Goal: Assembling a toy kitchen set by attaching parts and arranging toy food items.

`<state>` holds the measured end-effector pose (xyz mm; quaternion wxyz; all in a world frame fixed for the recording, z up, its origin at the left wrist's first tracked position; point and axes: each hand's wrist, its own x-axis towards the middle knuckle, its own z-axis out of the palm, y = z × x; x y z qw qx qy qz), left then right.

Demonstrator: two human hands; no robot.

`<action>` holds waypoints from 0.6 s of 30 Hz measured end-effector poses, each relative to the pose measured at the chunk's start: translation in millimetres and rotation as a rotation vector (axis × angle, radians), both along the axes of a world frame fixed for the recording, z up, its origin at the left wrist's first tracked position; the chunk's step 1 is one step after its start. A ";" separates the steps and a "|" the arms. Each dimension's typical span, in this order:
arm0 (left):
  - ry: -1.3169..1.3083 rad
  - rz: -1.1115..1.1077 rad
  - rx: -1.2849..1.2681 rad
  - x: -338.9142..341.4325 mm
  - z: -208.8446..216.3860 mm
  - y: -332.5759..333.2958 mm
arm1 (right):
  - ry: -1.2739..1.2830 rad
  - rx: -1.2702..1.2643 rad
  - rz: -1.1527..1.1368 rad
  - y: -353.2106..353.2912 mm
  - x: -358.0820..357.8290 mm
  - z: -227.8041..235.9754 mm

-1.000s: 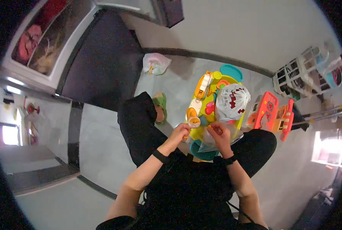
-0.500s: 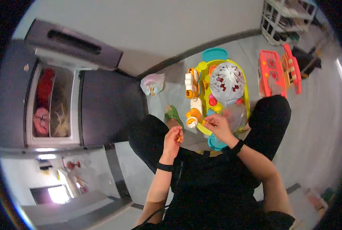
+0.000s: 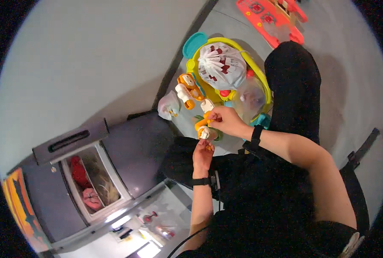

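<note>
My right hand (image 3: 228,121) reaches across with its fingertips pinched at the edge of an orange toy part (image 3: 199,124). A small yellowish piece shows at those fingertips, too small to name. Just below, a white and orange round toy end (image 3: 204,132) sits on the same orange part. My left hand (image 3: 203,157) is half curled, palm up, right under it, with small orange pieces (image 3: 209,147) in its fingers. Beyond my hands stands a yellow-green toy tub (image 3: 260,71), holding a tied white plastic bag (image 3: 222,65) with dark red print and a clear bag (image 3: 251,98).
An orange and white toy (image 3: 190,88) stands by the tub's left side, near a small whitish plastic bag (image 3: 169,105) on the floor. At left is a dark cabinet with an open freezer drawer (image 3: 88,178). A red toy stove (image 3: 271,21) lies far right.
My view has turned, so the tub and cabinet sit differently. My right hand has moved left to the orange toy part, closer to my left hand, which still holds small orange pieces.
</note>
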<state>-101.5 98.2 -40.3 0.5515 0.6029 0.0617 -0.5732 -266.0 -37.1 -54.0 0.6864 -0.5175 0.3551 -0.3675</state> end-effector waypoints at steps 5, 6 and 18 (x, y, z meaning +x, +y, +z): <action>-0.067 -0.003 0.016 -4.3 1.3 -4.2 | -0.071 0.027 -0.057 -3.6 -3.6 4.3; -0.091 -0.010 0.029 -6.0 2.8 -4.5 | -0.085 0.041 -0.067 -3.9 -5.3 5.2; -0.827 -0.284 -0.062 -36.8 56.7 -33.6 | -0.179 0.040 0.144 -2.7 -13.4 18.1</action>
